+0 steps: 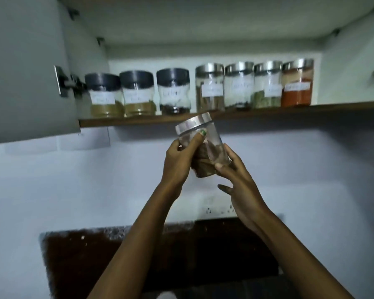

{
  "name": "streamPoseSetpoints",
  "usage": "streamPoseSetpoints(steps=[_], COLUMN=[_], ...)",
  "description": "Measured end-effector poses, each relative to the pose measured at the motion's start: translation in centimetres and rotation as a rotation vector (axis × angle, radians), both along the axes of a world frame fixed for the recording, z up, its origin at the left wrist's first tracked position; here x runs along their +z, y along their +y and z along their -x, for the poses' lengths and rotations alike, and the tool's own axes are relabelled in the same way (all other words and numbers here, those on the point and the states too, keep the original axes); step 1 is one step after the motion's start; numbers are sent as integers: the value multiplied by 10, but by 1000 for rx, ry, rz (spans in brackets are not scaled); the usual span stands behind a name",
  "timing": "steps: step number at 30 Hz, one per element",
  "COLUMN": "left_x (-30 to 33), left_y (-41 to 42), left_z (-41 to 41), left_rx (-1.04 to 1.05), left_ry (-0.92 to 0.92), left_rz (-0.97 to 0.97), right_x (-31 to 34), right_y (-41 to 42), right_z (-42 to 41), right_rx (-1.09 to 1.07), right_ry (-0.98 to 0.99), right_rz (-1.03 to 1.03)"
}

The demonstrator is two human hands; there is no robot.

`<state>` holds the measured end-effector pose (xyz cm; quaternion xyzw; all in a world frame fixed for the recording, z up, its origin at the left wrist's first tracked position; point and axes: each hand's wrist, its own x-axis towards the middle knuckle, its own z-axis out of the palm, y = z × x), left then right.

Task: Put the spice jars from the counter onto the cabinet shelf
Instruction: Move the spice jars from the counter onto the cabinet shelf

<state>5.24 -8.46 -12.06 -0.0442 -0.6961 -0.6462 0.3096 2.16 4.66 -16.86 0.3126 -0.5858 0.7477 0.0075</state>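
Note:
I hold a clear spice jar [212, 145] with a steel lid and brown contents, tilted left, just below the front edge of the wooden cabinet shelf [257, 114]. My left hand [179, 160] wraps its left side. My right hand [238, 180] grips its lower right side with thumb and fingers. On the shelf stands a row of several labelled jars: three with black lids [136, 93] at the left, steel-lidded ones [239, 85] to the right, ending in a jar of red powder [297, 83].
The open cabinet door [24, 67] hangs at the left with its hinge [63, 80] near the first jar. Below lies the dark counter [160, 255] against a white wall with a socket [220, 210]. Shelf space remains right of the red jar.

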Motion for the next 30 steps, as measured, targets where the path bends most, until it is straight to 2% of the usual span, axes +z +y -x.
streamPoseSetpoints(steps=[2, 7, 9, 11, 15, 16, 17, 18, 20, 25, 28, 30], left_x=[19, 41, 44, 45, 44, 45, 46, 48, 52, 56, 56, 56], left_y=[7, 22, 26, 30, 41, 43, 43, 42, 37, 34, 41, 44], left_z=[-1, 1, 3, 5, 9, 10, 11, 12, 14, 17, 23, 27], left_rx=[-42, -122, -153, -196, -268, -270, -262, -246, -206, -249, -276, -261], left_ry=[23, 33, 12, -14, -40, -37, -23, 1, 56, 59, 54, 69], left_rz=[-2, 74, 112, 125, 131, 123, 107, 84, 42, -28, -35, -30], right_x=[16, 37, 38, 37, 35, 33, 32, 30, 32, 44, 48, 50], right_y=[3, 8, 9, 5, -9, -10, -10, -9, -1, 18, 22, 25], right_z=[2, 5, 5, 4, 6, 7, 8, 10, 9, 11, 15, 15], right_rx=[55, 215, 184, 25, -744, -885, -937, -903, -652, -64, 110, 120], right_ry=[17, -100, -81, 22, 456, 563, 634, 671, 619, 130, 17, 25], right_rz=[56, 228, 252, 246, 81, 36, 5, -10, 7, 152, 175, 173])
